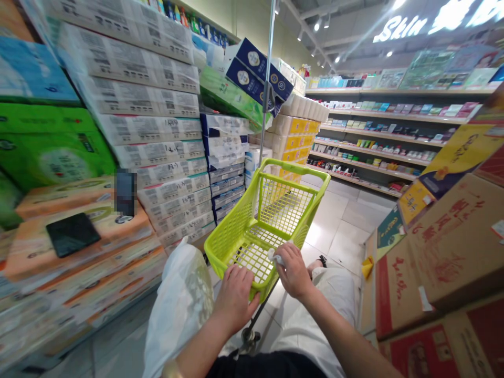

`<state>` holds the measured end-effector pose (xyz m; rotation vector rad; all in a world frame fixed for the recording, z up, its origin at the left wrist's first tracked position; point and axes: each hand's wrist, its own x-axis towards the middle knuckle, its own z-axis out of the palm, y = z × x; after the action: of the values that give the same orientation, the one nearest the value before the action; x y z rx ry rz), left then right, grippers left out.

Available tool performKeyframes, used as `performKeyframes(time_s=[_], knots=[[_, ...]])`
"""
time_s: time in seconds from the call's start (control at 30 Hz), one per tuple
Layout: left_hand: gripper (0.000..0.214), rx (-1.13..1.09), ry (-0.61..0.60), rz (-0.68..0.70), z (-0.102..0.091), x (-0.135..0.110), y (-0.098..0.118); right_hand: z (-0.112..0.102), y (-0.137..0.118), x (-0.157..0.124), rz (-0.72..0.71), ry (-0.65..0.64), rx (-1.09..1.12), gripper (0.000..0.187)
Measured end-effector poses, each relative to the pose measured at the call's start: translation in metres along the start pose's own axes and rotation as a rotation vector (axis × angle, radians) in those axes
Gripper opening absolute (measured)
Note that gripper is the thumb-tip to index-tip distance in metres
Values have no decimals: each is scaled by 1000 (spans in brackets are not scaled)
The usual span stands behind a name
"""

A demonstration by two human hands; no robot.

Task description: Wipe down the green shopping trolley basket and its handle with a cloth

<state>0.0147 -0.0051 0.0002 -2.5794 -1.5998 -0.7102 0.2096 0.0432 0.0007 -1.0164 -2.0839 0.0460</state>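
A lime-green plastic shopping cart basket [236, 226] stands in the aisle right in front of me. My left hand [235, 299] grips the basket's near rim with its fingers curled over the edge. Beside it, my right hand [292, 270] presses a small white cloth [274, 256] against the rim, fingers closed on it. A white plastic bag [179, 310] hangs at my left forearm. A metal pole [266, 100] rises from the cart.
Stacked packs of tissue and paper goods [149, 131] wall the left side, with a black phone [72, 234] lying on one pack. Brown and red cartons [444, 262] crowd the right. Shelves of small goods [378, 142] line the far wall. Tiled floor [346, 215] runs ahead.
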Motion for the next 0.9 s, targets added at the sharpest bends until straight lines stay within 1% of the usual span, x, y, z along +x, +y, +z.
performKeyframes(time_s=[0.07,0.13,0.17,0.23,0.3,0.37,0.4,0.47,0.5,0.53,0.6,0.63,0.7,0.77,0.83,0.9], knots=[[11,-2,-1,-7,1,1,0,6,-15,-9,-46,-17,19,13],[11,-6,-12,-16,1,1,0,10,-27,-16,-126,-64,38,14],[11,-8,-20,-19,1,1,0,10,-28,-17,-167,-90,40,15],[10,-13,-32,-22,-1,0,0,6,-20,-13,-218,-129,26,14],[10,-13,-31,-17,-3,0,0,-1,-2,-3,-193,-131,2,13],[11,-7,-20,-11,-3,0,0,-7,13,7,-84,-83,-4,12],[11,-4,-14,-10,-3,0,1,-9,16,9,-21,-49,1,12],[11,-2,-7,-12,-2,0,1,-8,12,9,55,-7,22,12],[10,-2,-7,-15,-2,1,2,-6,5,6,52,-13,33,12],[10,-2,-9,-19,-2,1,2,-3,-4,2,20,-39,42,11],[9,2,-17,-27,-2,1,1,1,-20,-6,-88,-124,51,12],[9,3,-21,-29,-2,0,1,2,-24,-8,-144,-167,50,12],[9,3,-28,-28,-3,0,0,1,-20,-7,-203,-206,27,13],[9,2,-31,-20,-4,0,0,-4,-6,1,-175,-183,-9,12],[11,5,-28,-12,-3,0,0,-9,9,8,-85,-120,-32,11],[12,7,-23,-7,-2,0,0,-9,12,10,-1,-58,-23,12]])
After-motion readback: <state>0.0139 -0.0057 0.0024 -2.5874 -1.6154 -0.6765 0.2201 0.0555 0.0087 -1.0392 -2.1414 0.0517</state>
